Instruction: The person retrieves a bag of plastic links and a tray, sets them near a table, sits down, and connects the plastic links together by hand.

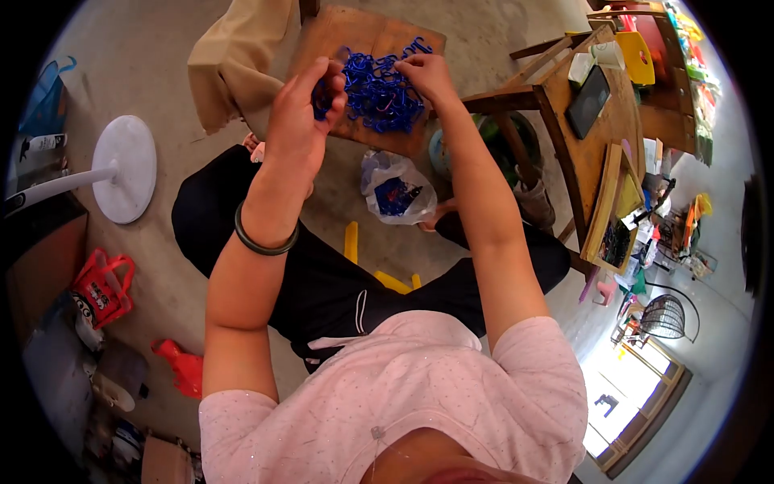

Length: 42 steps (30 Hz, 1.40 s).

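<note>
A heap of small blue hook-like pieces lies on a low wooden board. At the heap's left edge my left hand is raised with its fingers curled round some blue pieces, partly hidden by the palm. Over the heap's upper right, my right hand has its thumb and fingertips pinched together at a blue piece. Below the board, an open clear plastic bag on the floor holds more blue pieces.
Brown cloth hangs beside the board's left edge. A wooden table carrying a dark phone stands at the right. The white round base of a stand is at the left, above a red bag.
</note>
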### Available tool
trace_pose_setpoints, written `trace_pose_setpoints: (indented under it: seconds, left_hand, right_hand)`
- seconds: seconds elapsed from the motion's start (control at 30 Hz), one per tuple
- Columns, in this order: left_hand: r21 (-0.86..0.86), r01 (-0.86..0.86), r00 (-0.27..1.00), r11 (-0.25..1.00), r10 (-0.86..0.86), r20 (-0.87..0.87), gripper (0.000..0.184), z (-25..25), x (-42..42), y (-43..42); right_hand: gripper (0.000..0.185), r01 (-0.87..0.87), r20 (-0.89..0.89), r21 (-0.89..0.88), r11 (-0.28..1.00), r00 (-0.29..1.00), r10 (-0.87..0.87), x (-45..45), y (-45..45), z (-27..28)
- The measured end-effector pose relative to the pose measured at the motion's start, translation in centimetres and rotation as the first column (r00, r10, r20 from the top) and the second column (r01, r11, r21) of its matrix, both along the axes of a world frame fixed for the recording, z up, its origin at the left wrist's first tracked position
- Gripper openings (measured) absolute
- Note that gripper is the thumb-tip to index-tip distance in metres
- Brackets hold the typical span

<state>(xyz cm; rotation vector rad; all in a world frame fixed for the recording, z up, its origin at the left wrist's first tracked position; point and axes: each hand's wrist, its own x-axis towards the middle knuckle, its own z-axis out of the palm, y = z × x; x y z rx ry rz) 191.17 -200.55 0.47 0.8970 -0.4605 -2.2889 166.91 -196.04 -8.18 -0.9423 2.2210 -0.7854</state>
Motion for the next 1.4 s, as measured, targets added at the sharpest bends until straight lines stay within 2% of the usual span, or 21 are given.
trace_pose_setpoints:
  seconds: [0.07,0.17,0.27,0.67,0.87,0.97,1.03,1.1,1.17,1.27,1.37,1.4]
  left_hand:
    - [-0.007,0.011,1.0,1.0,-0.011,-0.009,0.021,-0.2,0.0,0.1]
    - [-0.018,0.015,1.0,1.0,-0.015,-0.015,0.021,-0.2,0.0,0.2]
    - [-0.032,0.018,1.0,0.999,-0.018,-0.01,0.021,-0.3,-0.2,0.4]
    - [-0.077,0.04,0.999,0.996,-0.04,0.012,0.021,-0.1,-0.4,0.7]
    - [-0.071,0.043,0.999,0.997,-0.043,0.0,0.02,-0.2,-0.4,0.8]
    - [-0.058,0.034,0.998,0.998,-0.037,-0.051,0.019,-0.3,0.0,0.5]
    - [-0.05,0.027,0.997,0.998,-0.031,-0.068,0.019,-0.1,0.2,0.3]
    - [-0.046,0.021,0.998,0.999,-0.024,-0.061,0.019,0.2,0.5,0.0]
    - [-0.041,0.013,0.999,0.999,-0.015,-0.048,0.019,0.1,0.5,-0.1]
    - [-0.023,0.002,0.999,1.0,-0.002,-0.037,0.019,0.3,0.5,-0.2]
    - [-0.016,-0.006,0.999,1.0,0.005,-0.037,0.019,0.4,0.6,-0.3]
    - [-0.017,-0.007,0.999,1.0,0.007,-0.038,0.019,0.4,0.6,-0.3]
  right_hand:
    - [0.019,0.083,0.303,-0.023,0.996,0.95,-0.072,0.6,0.9,2.0]
    - [0.017,0.17,0.642,-0.139,0.976,0.765,-0.041,1.1,2.6,3.0]
    - [0.015,0.223,0.778,-0.215,0.951,0.627,0.029,2.6,4.2,4.8]
    - [0.015,0.332,0.845,-0.356,0.874,0.514,0.149,5.4,6.4,8.8]
    - [0.016,0.35,0.846,-0.372,0.86,0.509,0.158,5.9,6.8,8.7]
    - [0.016,0.23,0.69,-0.345,0.91,0.719,0.08,5.1,6.5,7.2]
    - [0.019,0.086,0.436,-0.252,0.964,0.899,0.034,4.1,5.8,5.2]
    - [0.021,-0.038,0.187,-0.102,0.994,0.981,0.057,2.7,4.9,2.6]
    - [0.022,-0.141,-0.012,0.079,0.987,0.99,0.142,1.7,3.6,0.6]
    - [0.023,-0.127,-0.405,0.129,0.983,0.898,0.17,2.1,1.7,0.0]
    - [0.024,-0.146,-0.495,0.09,0.985,0.852,0.171,2.5,-0.5,0.7]
    - [0.023,-0.167,-0.518,0.137,0.976,0.828,0.214,2.5,-1.1,0.1]
